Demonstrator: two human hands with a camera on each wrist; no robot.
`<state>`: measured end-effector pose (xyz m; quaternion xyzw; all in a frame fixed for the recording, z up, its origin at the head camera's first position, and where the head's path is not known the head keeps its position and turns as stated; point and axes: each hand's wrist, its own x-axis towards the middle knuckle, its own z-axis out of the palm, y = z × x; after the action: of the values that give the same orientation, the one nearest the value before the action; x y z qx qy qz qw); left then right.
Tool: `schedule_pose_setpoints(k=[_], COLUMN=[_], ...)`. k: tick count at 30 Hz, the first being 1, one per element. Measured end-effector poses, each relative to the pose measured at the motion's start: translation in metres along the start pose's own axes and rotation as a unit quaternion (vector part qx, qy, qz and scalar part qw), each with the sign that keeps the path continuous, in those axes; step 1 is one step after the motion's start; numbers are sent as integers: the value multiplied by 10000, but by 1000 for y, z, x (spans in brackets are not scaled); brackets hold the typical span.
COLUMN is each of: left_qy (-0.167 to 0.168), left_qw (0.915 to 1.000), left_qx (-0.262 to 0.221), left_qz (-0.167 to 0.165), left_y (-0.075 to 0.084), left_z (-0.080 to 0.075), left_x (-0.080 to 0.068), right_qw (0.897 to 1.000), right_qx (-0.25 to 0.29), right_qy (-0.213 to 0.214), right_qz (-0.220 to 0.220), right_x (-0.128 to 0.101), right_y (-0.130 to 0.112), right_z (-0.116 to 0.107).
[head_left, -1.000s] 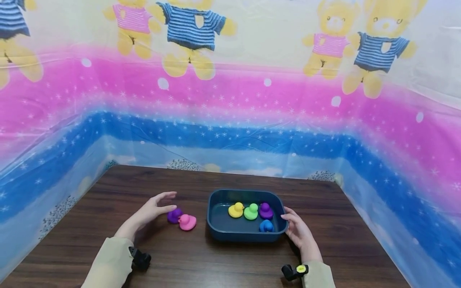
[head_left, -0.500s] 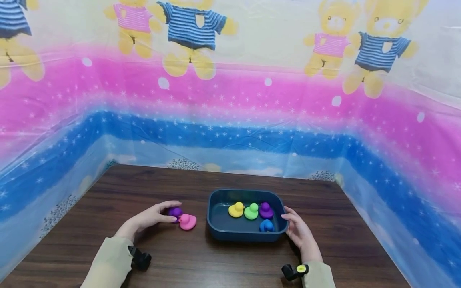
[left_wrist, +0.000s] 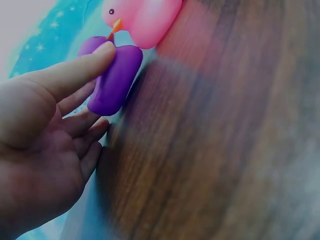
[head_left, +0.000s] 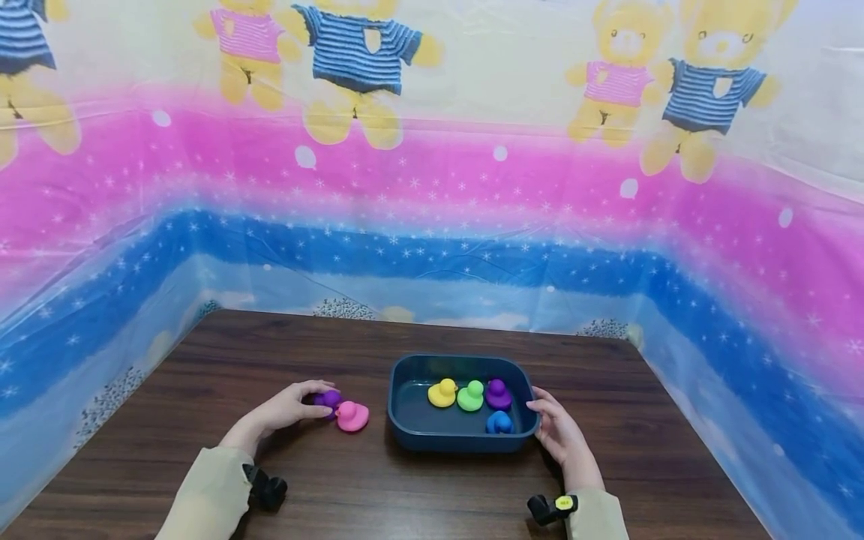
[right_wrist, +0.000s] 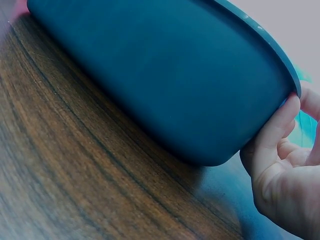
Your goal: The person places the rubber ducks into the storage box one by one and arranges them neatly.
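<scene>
Head view: left hand (head_left: 283, 409) pinches the purple duck (head_left: 328, 398) beside a pink duck (head_left: 353, 416). Right hand (head_left: 556, 431) grips the blue tub (head_left: 405, 431) by its rim.

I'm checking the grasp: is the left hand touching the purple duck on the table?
Touching. The left wrist view shows the left hand with its thumb and fingers pinching the purple duck beside the pink duck.

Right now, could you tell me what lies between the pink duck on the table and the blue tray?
Nothing: in the head view only a short stretch of bare wooden table separates the pink duck from the blue tray.
</scene>
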<state>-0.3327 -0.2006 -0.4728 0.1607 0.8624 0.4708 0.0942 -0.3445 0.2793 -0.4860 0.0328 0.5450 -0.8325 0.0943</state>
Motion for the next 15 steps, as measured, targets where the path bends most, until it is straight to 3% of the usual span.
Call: schedule_pose_setpoints(k=[15], left_qy=[903], left_qw=[9924], left_qx=[-570], left_qz=[-619], left_y=[3], left_z=[2], left_x=[-7], right_qw=[9999], right_qx=[104], right_qy=[-16], right_qz=[132], right_x=[2], right_y=[-1], right_z=[-1])
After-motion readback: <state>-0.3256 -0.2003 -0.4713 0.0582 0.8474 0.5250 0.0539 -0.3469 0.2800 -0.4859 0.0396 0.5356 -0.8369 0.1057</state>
